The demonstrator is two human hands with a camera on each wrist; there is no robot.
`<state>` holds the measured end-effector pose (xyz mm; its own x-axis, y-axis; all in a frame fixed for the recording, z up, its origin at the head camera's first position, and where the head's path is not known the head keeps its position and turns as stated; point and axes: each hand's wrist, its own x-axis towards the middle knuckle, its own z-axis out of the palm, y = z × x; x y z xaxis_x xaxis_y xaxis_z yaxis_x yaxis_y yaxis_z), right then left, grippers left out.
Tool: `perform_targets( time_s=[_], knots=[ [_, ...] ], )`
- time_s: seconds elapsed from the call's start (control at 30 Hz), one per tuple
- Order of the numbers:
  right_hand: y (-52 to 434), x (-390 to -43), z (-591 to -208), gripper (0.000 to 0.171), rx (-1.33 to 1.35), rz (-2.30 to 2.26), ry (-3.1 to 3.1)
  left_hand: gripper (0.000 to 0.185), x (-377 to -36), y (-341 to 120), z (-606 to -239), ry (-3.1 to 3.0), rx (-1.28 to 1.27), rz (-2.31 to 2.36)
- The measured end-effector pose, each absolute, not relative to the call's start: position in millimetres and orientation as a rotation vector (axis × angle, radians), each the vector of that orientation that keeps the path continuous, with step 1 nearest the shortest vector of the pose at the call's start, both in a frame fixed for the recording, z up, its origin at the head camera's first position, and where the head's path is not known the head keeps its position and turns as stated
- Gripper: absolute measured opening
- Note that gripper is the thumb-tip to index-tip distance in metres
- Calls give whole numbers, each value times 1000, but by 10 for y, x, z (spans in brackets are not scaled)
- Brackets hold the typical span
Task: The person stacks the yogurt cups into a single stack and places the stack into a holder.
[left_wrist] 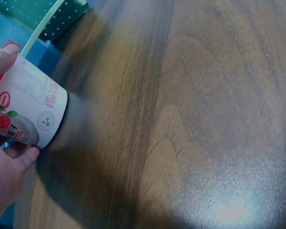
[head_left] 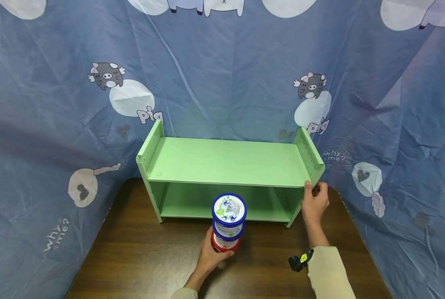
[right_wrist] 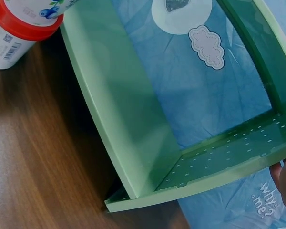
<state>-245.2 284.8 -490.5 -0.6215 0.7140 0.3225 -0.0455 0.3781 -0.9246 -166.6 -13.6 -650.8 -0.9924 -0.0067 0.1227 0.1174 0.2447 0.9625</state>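
Gripping: left hand [head_left: 210, 259], fingers curled round red-lidded cup [head_left: 225, 243] under blue-lidded cup [head_left: 228, 212].
Right hand [head_left: 314, 202]: pinching green shelf [head_left: 226, 162] side panel.

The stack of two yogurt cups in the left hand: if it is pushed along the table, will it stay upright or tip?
The stack of cups is tall and narrow, so it could probably tip. The blue-lidded cup merely sits on the red-lidded cup, so it may slide off. The left hand grips only the lower cup; the wooden table looks smooth.
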Motion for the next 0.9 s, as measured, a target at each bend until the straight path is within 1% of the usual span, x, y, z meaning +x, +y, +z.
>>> perform_targets(
  time_s=[0.37,0.9],
  knots=[
    [2837,-2433,-4866,28,-574,1309,-1912,109,-1661,-180,-6438,-2409,-157,-1794],
    [2830,-2422,-4861,27,-587,1331,-1920,109,-1643,-207,-6140,-2445,-200,-1711]
  ],
)
